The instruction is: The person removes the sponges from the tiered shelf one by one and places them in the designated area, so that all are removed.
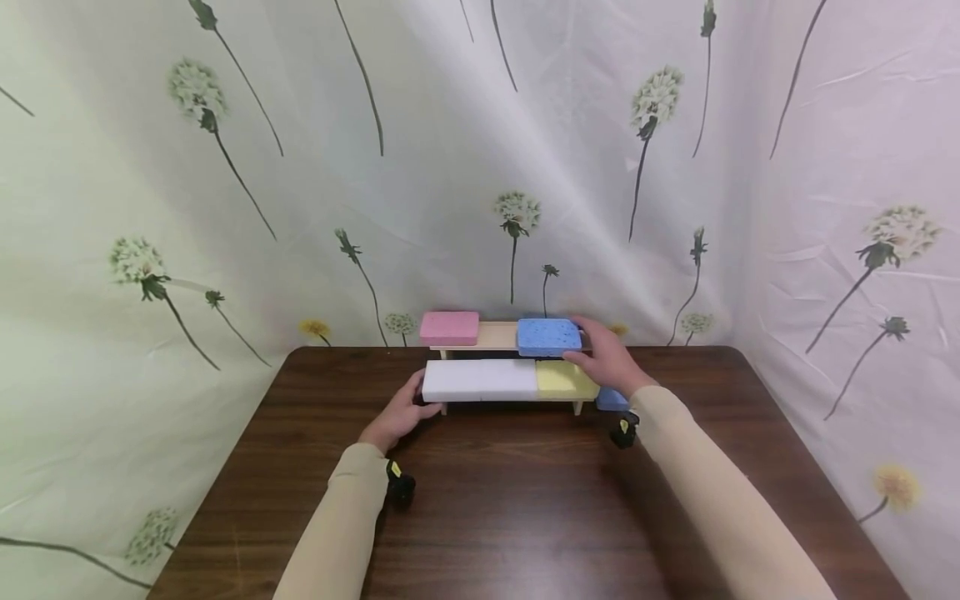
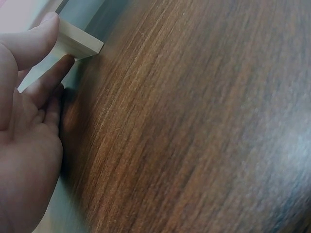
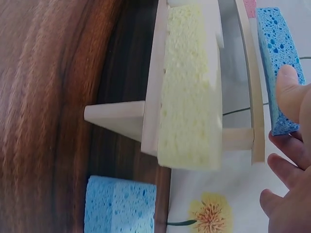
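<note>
A two-tier pale wooden rack (image 1: 498, 335) stands near the table's far edge. My right hand (image 1: 609, 358) pinches a blue sponge (image 1: 549, 336) at the right part of the upper tier, thumb on its near face in the right wrist view. At the upper tier's left end lies a pink sponge (image 1: 450, 327). Along the lower tier sit a long white foam block (image 1: 480, 380) and, to its right, a yellow sponge (image 1: 564, 379). Low at the rack's left end, my left hand (image 1: 401, 414) holds a wooden leg (image 2: 80, 41) between thumb and fingers.
Another blue sponge (image 3: 121, 208) lies on the table just right of the rack, partly hidden by my right forearm in the head view. Behind the dark wooden table (image 1: 510, 508) hangs a white curtain (image 1: 450, 208) with a dandelion print.
</note>
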Available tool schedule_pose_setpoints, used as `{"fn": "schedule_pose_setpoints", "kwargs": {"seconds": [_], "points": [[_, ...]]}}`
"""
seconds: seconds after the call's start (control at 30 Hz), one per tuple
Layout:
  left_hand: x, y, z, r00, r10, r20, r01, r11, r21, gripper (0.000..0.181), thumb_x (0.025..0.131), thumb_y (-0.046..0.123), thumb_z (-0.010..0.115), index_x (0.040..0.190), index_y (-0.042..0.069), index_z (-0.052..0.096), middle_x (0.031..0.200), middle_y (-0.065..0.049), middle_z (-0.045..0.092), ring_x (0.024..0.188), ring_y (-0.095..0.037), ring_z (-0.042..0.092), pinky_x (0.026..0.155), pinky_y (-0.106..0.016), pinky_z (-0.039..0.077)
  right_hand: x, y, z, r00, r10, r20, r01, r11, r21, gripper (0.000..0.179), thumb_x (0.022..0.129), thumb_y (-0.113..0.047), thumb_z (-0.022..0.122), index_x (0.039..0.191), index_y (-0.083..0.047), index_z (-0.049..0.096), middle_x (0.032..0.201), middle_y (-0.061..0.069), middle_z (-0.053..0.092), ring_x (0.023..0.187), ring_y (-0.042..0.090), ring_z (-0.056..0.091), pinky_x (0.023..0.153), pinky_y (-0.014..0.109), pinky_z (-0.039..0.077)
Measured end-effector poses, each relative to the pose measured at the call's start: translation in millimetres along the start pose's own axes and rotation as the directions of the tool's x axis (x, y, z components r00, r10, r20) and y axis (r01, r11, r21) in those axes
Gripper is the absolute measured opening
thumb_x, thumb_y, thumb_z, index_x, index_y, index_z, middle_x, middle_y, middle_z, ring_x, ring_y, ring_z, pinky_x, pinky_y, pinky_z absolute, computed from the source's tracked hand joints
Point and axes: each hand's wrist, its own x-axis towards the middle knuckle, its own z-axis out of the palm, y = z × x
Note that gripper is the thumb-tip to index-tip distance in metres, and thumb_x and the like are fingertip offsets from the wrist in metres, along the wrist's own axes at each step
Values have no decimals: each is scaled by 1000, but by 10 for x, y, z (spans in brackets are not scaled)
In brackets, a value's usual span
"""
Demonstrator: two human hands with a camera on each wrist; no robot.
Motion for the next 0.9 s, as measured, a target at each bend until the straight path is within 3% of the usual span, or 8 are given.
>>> {"fn": "schedule_pose_setpoints", "kwargs": {"seconds": [0.73,0.9], "points": [[-24,33,-13,1000,-10,2,10,1000,-18,82,96,8,72,165,13,28,165,-21,38,155,-39,29,127,-59,16,-247,235,-199,999,13,-34,-14,1000,-28,68,103,-22,70,158,2,38,157,26,46,143,43,46,116,61,39],[-27,15,-3,1000,18,14,-18,1000,-19,83,96,8,74,165,9,28,164,-22,40,153,-39,33,126,-59,19,-289,292,-228,999,19,-27,-20,999,-39,69,103,-22,70,159,2,36,160,26,43,146,44,42,117,62,36]]}}
